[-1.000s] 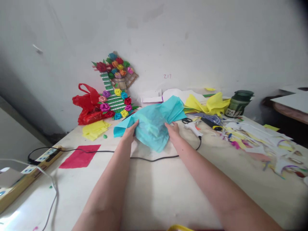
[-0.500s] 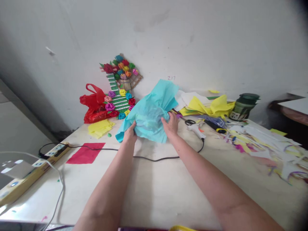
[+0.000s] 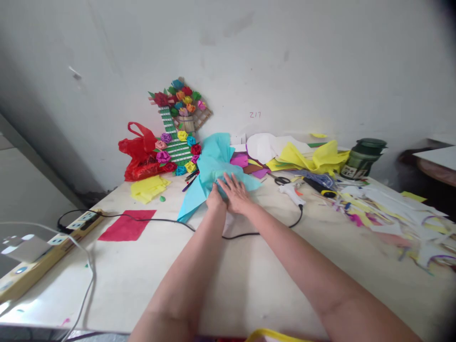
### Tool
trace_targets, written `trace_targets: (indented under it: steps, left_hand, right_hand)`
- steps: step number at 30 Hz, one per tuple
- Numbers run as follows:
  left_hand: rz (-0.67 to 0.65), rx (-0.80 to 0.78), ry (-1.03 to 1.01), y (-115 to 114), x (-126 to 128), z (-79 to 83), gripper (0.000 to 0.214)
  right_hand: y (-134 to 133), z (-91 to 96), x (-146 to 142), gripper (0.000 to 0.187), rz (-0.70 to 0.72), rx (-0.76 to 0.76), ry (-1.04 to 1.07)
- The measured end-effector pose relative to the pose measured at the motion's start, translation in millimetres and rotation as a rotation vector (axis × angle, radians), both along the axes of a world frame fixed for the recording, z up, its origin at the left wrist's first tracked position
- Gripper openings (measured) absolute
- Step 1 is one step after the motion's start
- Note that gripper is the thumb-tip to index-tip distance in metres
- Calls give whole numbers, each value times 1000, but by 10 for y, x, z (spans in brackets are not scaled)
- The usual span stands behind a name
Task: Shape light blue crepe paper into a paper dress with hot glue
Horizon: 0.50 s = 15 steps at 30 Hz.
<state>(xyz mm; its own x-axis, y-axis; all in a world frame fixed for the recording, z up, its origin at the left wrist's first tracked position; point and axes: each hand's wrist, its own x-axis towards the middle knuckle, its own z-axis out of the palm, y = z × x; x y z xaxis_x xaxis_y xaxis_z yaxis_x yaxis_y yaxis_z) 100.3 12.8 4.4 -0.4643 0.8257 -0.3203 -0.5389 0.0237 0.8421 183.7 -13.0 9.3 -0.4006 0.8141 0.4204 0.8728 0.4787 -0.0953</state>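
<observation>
A crumpled sheet of turquoise tissue paper lies on the pale table near the wall. Both my hands meet at its near edge. My left hand is closed, gripping a fold of the paper. My right hand rests on top of the paper with its fingers spread flat, pressing it down. A black cable runs across the table just in front of my hands.
A white glue gun and scissors lie right of the paper. Yellow tissue, a dark green jar and paper scraps fill the right side. A paper-flower decoration, red bag, yellow sheets, red sheet and power strip sit left.
The turquoise paper was held up and spread between my hands; now it is lowered and bunched on the table, with my hands drawn together at its near edge.
</observation>
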Motion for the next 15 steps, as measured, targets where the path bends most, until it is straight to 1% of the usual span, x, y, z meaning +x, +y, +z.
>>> trace_targets:
  steps: [2,5,9,12,13,15]
  left_hand:
    - [-86,18,31,-4,65,-40,33]
    - [-182,60,93,-30,147,-82,25]
    - [-163,67,111,-100,201,-92,28]
    - [-176,58,60,-169,185,-92,32]
    - [-191,61,70,-201,172,-93,32]
    - [-234,84,176,-289,145,-84,30]
  right_hand:
    - [7,-12,26,81,-12,3,-41]
    - [33,-27,47,70,-75,29,-73]
    - [95,-55,69,58,-125,85,-102]
    - [122,-72,88,55,-137,118,-118]
    - [122,-77,94,55,-136,121,-124]
    - [114,-88,103,53,-126,130,-135]
